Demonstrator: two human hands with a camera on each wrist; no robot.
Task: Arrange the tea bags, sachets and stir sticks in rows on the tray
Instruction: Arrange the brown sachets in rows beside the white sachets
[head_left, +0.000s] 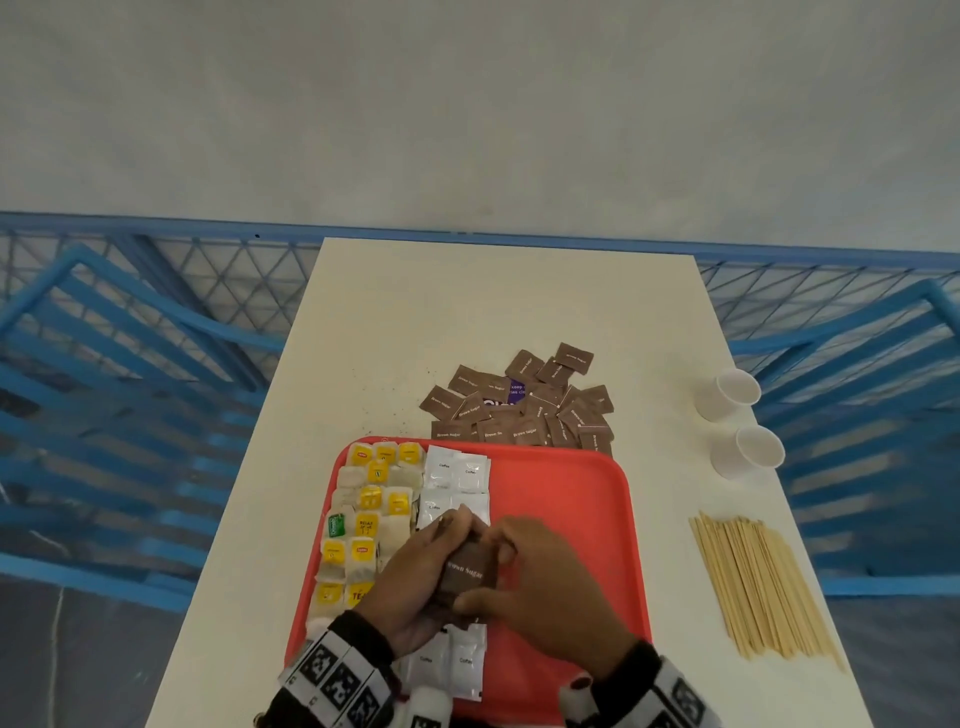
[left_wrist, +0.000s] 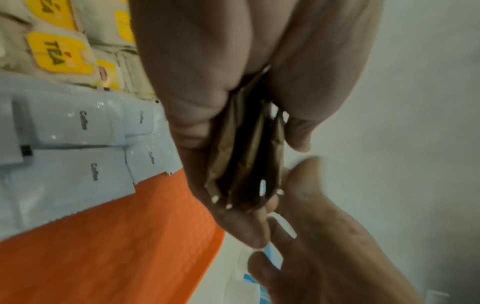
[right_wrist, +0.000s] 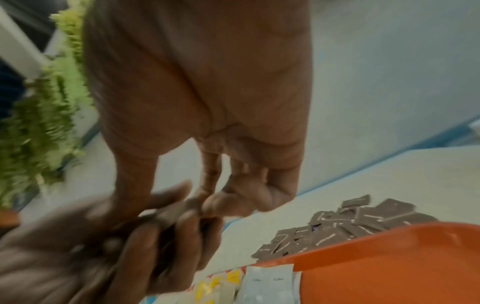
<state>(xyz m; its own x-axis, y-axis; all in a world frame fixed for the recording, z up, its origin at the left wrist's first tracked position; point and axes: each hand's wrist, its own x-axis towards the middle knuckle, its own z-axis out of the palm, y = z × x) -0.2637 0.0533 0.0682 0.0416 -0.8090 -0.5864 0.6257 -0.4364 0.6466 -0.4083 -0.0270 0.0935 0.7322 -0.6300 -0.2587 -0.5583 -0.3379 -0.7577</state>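
Note:
My left hand (head_left: 415, 577) grips a small stack of brown sugar sachets (head_left: 466, 571) above the red tray (head_left: 571, 499). The stack shows edge-on in the left wrist view, brown sugar sachets (left_wrist: 246, 156) between thumb and fingers. My right hand (head_left: 540, 582) pinches the top sachet of that stack with thumb and fingertips (right_wrist: 207, 205). Tea bags with yellow tags (head_left: 363, 519) fill the tray's left column. White coffee sachets (head_left: 457, 473) lie in a column beside them. A loose pile of brown sugar sachets (head_left: 524, 405) lies on the table beyond the tray. Wooden stir sticks (head_left: 758, 582) lie right of the tray.
Two white paper cups (head_left: 737, 421) lie on their sides near the table's right edge. The white table (head_left: 467, 312) is narrow, with blue chairs (head_left: 130, 364) on both sides. The tray's right half shows bare red surface.

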